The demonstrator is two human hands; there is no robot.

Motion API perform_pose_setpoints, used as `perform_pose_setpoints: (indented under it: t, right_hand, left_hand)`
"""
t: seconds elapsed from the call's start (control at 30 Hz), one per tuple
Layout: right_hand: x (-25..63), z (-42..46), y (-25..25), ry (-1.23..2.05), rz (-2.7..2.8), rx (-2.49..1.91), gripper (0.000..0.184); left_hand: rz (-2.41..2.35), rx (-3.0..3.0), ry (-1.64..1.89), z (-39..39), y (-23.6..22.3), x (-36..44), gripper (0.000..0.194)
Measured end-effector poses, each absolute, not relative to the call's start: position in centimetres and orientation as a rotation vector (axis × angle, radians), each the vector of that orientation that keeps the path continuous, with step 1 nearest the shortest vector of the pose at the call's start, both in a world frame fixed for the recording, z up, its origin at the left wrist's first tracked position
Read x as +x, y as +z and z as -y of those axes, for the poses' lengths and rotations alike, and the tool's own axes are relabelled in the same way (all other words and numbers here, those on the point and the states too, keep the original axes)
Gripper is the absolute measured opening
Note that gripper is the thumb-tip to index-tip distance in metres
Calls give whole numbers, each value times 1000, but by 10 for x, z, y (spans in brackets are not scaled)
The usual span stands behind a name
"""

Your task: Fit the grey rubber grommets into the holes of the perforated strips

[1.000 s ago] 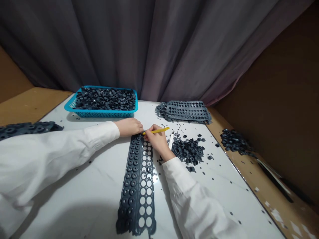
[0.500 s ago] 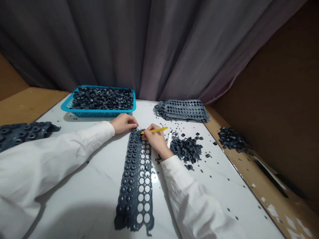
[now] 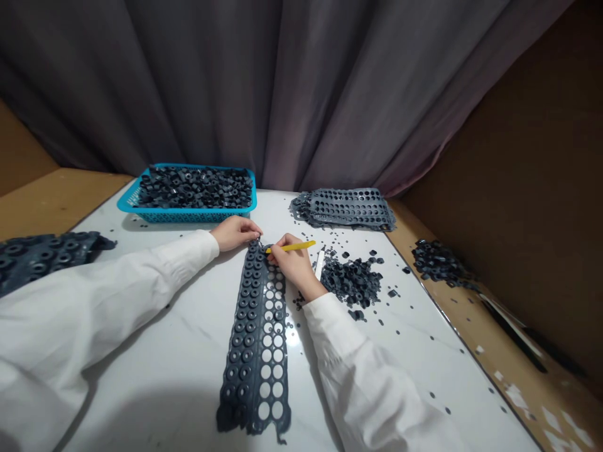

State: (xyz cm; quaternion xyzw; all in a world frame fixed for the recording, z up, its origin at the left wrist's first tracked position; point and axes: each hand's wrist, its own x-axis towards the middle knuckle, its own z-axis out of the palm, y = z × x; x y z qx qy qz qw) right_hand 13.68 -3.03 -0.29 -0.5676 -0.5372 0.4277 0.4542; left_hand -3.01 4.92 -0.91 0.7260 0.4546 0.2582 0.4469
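Note:
My left hand [image 3: 238, 232] is closed in a pinch at the far end of a dark rubber sheet [image 3: 257, 351], with a small dark piece at its fingertips. My right hand [image 3: 293, 260] grips a yellow pen-like tool [image 3: 296, 246], whose tip points left toward that same far end. The sheet lies lengthwise on the white table. Thick rings fill its left two rows, while open round holes run down most of its right two rows. Fingers partly hide the spot where the tool's tip meets the rubber.
A blue basket [image 3: 193, 216] full of black rubber rings stands at the back left. Stacked punched sheets [image 3: 351, 210] lie at the back right. Beside my right wrist are a white pen-like tool [image 3: 320, 265] and a pile of black bits [image 3: 353, 280]. Another ringed sheet [image 3: 51, 254] lies far left.
Both hands stay at the sheet's far end with almost the same grip. The yellow tool has shifted very slightly left, and the view has moved a little.

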Motion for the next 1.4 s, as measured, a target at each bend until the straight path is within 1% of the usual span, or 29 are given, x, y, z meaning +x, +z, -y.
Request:
perform_pose_setpoints:
  t: [0.13, 0.27, 0.43, 0.63, 0.87, 0.93, 1.03, 1.2, 1.4]
  right_hand:
    - [137, 30, -2, 1051, 1340, -1411, 12]
    - [137, 30, -3, 1058, 1339, -1414, 11]
    - [137, 29, -4, 1060, 1342, -1410, 10]
    - [139, 30, -6, 1045, 1352, -1390, 8]
    - [142, 32, 1, 1022, 1337, -1314, 8]
    - [145, 31, 7, 1022, 1308, -1295, 4]
    - [151, 30, 18, 1038, 1273, -1259, 16]
    - [160, 41, 52, 987, 1302, -1092, 27]
    - [150, 89, 96, 924, 1532, -878, 19]
  left_hand:
    - [-1168, 1859, 744, -50, -14, -22, 29]
    - [-1184, 1755, 878, -53, -8, -12, 24]
    - [-998, 1547, 720, -44, 9, -4, 29]
    - [-760, 1143, 779, -21, 24, -7, 33]
    - [-636, 923, 761, 9, 35, -12, 33]
    - [-624, 910, 756, 16, 38, -14, 33]
    - [-621, 919, 744, 24, 41, -18, 32]
    - [-643, 925, 724, 43, 48, -23, 30]
    - [-680, 864, 767, 79, 62, -24, 26]
